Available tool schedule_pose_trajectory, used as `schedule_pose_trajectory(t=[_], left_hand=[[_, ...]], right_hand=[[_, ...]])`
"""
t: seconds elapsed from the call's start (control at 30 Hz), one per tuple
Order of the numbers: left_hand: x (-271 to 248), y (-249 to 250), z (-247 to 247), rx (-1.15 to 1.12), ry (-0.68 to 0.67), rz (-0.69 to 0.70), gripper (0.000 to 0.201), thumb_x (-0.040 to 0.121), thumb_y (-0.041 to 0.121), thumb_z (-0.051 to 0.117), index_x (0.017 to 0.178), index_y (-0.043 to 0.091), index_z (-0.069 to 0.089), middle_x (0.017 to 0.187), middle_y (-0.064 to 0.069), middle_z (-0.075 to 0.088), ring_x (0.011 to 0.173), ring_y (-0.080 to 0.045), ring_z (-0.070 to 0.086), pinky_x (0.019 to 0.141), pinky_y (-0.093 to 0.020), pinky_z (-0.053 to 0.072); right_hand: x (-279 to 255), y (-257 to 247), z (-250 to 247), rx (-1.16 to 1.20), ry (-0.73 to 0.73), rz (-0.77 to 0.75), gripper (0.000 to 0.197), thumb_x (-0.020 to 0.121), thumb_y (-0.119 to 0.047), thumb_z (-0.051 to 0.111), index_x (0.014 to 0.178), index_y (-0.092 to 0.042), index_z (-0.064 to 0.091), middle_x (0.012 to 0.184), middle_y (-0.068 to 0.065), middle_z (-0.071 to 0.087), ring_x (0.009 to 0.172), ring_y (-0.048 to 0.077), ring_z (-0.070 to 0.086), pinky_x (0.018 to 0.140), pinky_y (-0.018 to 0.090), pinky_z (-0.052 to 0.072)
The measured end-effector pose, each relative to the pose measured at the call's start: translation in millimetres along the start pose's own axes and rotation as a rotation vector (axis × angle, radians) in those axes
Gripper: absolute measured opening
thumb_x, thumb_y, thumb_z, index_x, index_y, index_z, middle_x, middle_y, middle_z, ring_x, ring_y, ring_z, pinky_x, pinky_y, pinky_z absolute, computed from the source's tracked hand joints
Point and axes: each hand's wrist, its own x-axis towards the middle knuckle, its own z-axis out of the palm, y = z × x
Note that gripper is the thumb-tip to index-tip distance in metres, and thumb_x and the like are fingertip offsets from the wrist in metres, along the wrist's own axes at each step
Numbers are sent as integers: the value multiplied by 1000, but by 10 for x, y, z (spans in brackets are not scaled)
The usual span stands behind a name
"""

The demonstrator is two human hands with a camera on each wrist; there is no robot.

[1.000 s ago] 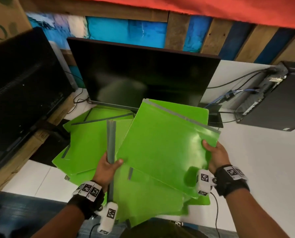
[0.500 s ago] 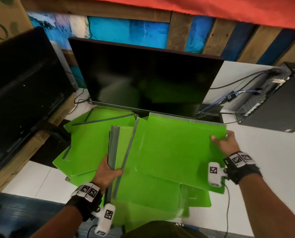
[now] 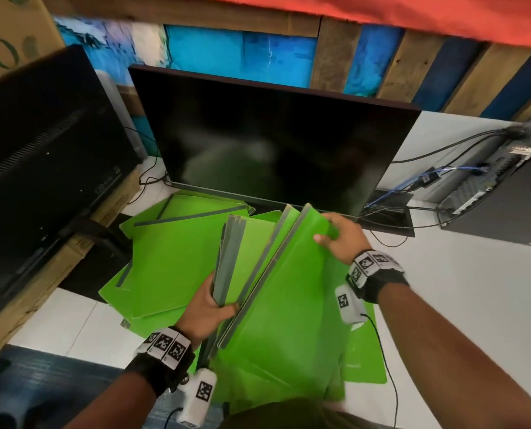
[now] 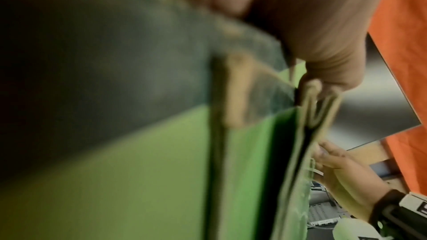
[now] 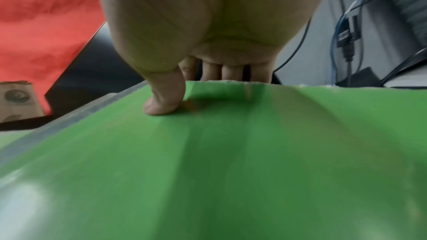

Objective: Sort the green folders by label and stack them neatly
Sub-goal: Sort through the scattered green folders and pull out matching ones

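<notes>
I've swung my right hand's flat green plastic folder upright against my left hand's grey-spined bundle; both hands' fingers clamp their folders.

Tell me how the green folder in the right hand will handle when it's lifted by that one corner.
The green folder probably flexes: its sheet already ripples under the right hand, thumb on top, fingers behind. It looks thin, so likely light. Its glossy face may slide against the bundle gripped by the left hand.
</notes>
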Motion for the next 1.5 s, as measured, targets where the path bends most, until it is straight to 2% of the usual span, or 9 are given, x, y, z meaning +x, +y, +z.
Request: schedule_pose_trajectory(t=[0.1,0.17,0.33,0.57,0.73,0.83,1.0,1.23,1.5], left_hand=[[1,-12,-31,-53,11,3,91,47,62,82,124,33,42,105,8,59,96,0,56,86,-20,47],[14,-77,-65,-43,35,-18,112,35,74,79,130,28,41,111,10,60,102,-1,57,94,-27,48],[40,-147,-85,47,31,-42,118,39,58,87,139,21,36,129,2,59,118,-14,58,103,-37,46],[33,-86,34,13,62,7,68,70,3,80,117,32,40,113,19,54,100,13,52,99,-27,38],[22,-160,-298,-74,169,-27,87,53,26,89,125,28,41,110,11,57,98,-3,54,78,-24,46],[47,-241,-552,-105,239,-48,65,69,1,78,123,18,45,92,3,55,83,-15,56,64,-23,47],[102,-496,-832,-172,344,-142,48,71,-4,75,110,9,50,76,-9,54,64,-25,56,52,-31,51],[92,-720,-797,-242,381,-230,45,75,-3,74,111,1,48,85,-25,59,59,-27,57,45,-31,51],[118,-775,-765,-264,400,-262,39,74,-2,74,103,12,52,81,-20,60,58,-26,57,45,-31,50]], right_hand=[[40,-85,185,-35,-11,-9,55,81,-37,67,133,-33,48,127,0,60,118,22,54,103,37,40],[53,-164,262,-181,22,-59,55,83,-40,63,134,-29,46,129,1,55,122,24,47,104,38,36],[-58,-625,473,-348,-30,-262,54,85,-33,60,133,-18,42,129,-1,47,124,20,42,110,37,29],[-134,-948,638,-163,-143,-274,66,88,-27,60,145,-24,27,147,2,36,136,26,32,115,42,22],[-159,-288,452,-138,-41,-96,63,89,-36,57,144,-25,30,149,0,36,136,23,35,114,40,25],[-252,321,348,-209,20,162,54,88,-30,60,137,-17,41,140,7,41,128,28,44,107,39,36],[-517,953,564,-151,-229,563,80,77,-49,68,138,-9,35,137,14,46,121,33,50,98,45,45],[-645,1115,674,37,-133,701,76,65,-52,77,123,-12,48,120,10,60,101,29,62,82,35,52],[-764,1047,568,29,-165,581,69,76,-39,73,134,-15,44,129,7,57,115,28,56,88,30,45]])
